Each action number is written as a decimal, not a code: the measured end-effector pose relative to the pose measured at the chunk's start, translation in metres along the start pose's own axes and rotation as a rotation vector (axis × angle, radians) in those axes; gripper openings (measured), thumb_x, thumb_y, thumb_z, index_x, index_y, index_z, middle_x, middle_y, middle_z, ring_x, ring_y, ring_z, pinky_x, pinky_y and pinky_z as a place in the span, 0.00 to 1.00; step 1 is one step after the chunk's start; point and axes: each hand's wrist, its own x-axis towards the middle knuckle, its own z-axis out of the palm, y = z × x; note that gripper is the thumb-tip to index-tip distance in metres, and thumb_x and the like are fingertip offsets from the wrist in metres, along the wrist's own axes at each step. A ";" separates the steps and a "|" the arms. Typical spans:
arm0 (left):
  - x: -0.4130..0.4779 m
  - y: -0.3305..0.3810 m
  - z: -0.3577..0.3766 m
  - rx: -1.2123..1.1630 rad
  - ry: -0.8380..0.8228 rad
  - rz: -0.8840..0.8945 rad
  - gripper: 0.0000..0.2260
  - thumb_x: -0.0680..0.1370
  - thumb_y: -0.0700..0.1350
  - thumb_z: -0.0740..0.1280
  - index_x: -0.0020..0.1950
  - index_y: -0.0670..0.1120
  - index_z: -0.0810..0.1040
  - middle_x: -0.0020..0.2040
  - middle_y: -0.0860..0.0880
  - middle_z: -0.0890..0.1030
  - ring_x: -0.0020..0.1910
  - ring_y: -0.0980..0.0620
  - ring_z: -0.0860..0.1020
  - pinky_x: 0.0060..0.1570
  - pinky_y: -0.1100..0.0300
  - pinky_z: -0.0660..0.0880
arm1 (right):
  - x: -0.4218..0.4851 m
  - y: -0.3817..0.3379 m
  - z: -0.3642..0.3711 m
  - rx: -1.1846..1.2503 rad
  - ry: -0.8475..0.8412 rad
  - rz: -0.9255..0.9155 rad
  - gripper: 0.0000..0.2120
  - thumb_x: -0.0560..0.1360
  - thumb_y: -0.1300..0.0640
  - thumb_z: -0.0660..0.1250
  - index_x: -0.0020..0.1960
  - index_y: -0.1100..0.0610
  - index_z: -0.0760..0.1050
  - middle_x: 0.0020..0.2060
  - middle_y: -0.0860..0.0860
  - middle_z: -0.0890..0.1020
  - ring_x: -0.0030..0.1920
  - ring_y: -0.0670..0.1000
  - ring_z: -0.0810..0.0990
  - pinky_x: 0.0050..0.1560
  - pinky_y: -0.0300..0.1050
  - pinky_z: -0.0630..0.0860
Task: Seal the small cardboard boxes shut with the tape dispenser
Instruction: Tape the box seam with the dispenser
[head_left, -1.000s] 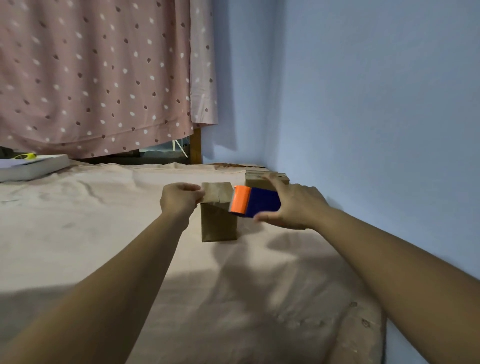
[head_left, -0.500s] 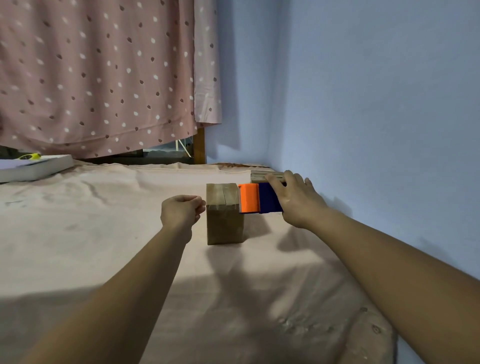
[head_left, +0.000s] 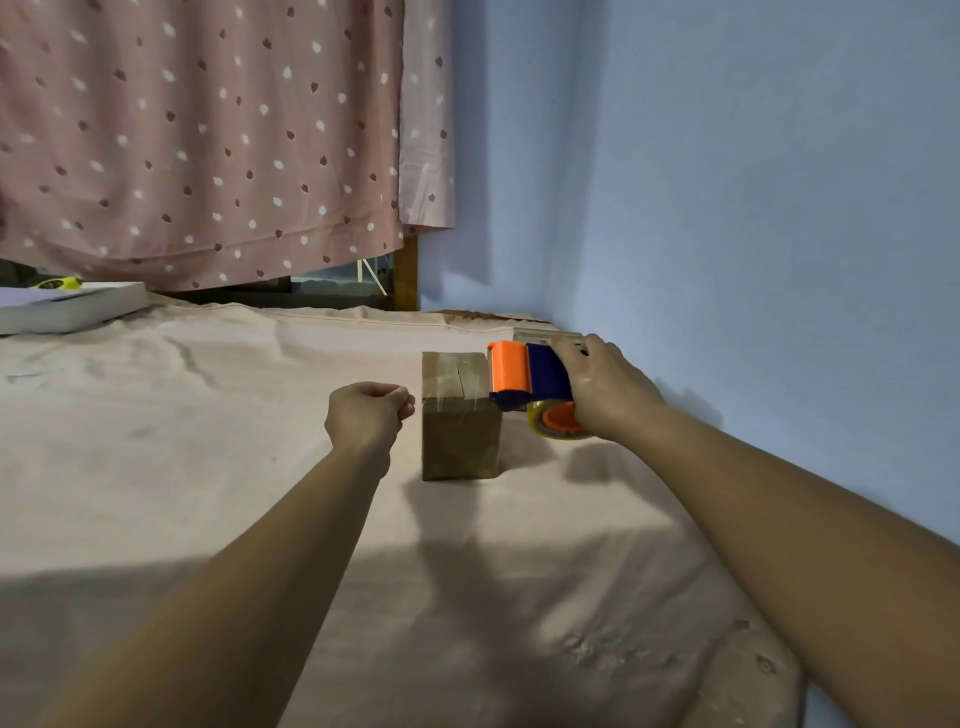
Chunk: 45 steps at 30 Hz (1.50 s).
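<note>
Fingers (head_left: 569, 347) of the right hand (head_left: 605, 389) curl over the blue-and-orange dispenser (head_left: 524, 374), whose orange end meets the top right edge of the box (head_left: 460, 415), seemingly touching it. The left hand (head_left: 366, 415), just left of the box, is a fist holding nothing. Both forearms stretch forward over the sheet (head_left: 208, 441).

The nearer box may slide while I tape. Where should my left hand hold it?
Probably the left wall, low down, coming from the left. The cardboard box stands upright with flat sides. The left hand is curled just beside that wall, while the tape dispenser in the right hand is at its top right edge, so leave top and right clear.
</note>
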 end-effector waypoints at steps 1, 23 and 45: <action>0.001 -0.001 0.001 0.002 -0.006 -0.003 0.04 0.77 0.36 0.68 0.42 0.40 0.80 0.39 0.43 0.82 0.35 0.53 0.80 0.38 0.62 0.74 | 0.001 0.001 0.001 0.020 0.003 0.013 0.33 0.73 0.56 0.68 0.73 0.48 0.56 0.65 0.58 0.66 0.64 0.60 0.67 0.55 0.55 0.74; 0.006 -0.012 0.010 0.243 -0.049 0.048 0.07 0.74 0.37 0.68 0.36 0.43 0.78 0.39 0.44 0.81 0.39 0.47 0.75 0.39 0.59 0.70 | 0.002 0.006 0.054 0.335 -0.084 0.135 0.31 0.73 0.68 0.65 0.71 0.50 0.61 0.57 0.56 0.78 0.53 0.57 0.76 0.46 0.46 0.74; -0.061 -0.039 0.026 0.256 -0.151 0.262 0.28 0.80 0.33 0.55 0.77 0.51 0.57 0.72 0.53 0.69 0.70 0.50 0.67 0.66 0.54 0.66 | 0.004 0.010 0.059 0.340 -0.122 0.147 0.31 0.75 0.67 0.65 0.72 0.48 0.59 0.58 0.54 0.78 0.53 0.55 0.78 0.48 0.47 0.77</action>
